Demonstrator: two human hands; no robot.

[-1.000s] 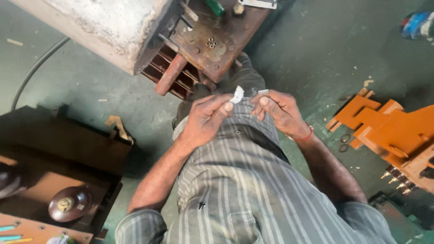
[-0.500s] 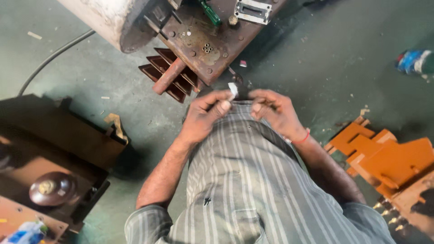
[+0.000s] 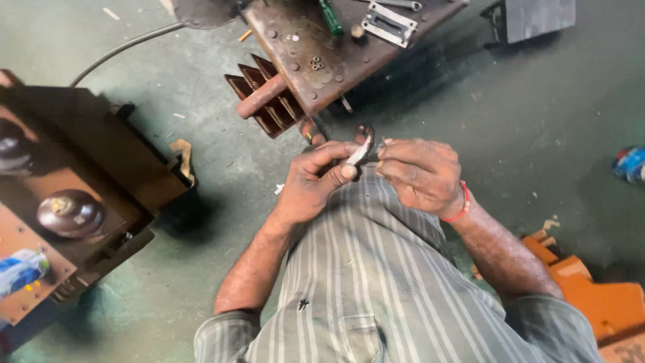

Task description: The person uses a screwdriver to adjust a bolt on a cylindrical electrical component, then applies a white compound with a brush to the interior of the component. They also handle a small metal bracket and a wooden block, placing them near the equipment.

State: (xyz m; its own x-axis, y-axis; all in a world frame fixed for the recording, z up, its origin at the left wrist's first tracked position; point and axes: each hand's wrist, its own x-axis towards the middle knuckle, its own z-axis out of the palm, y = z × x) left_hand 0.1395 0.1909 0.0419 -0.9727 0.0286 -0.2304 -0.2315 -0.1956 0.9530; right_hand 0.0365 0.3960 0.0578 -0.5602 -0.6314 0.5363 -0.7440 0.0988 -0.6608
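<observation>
A: Your left hand (image 3: 314, 183) is curled in front of your striped shirt (image 3: 376, 269), thumb and forefinger pinched on a small pale strip (image 3: 357, 154), which slants up between your two hands, just above the shirt front.

B: And the other one?

A: Your right hand (image 3: 420, 173) is closed too, its fingertips (image 3: 384, 152) gathered at the upper end of that strip, right against your left hand. What the strip is made of is too small to tell. There is a red band (image 3: 461, 206) on your right wrist.

B: What lies around you?

A: Ahead of your hands stands a rusty metal housing (image 3: 322, 54) with cooling fins (image 3: 259, 101) at its side, a green-handled screwdriver (image 3: 330, 17) and a grey metal bracket (image 3: 388, 23) lying on its top. A dark curved piece (image 3: 365, 134) sits on the floor just beyond your fingers. To your left is a brown box (image 3: 87, 175) carrying a brown insulator knob (image 3: 69, 212); to your right, orange parts (image 3: 598, 296) rest on the green concrete floor (image 3: 537, 134)
</observation>
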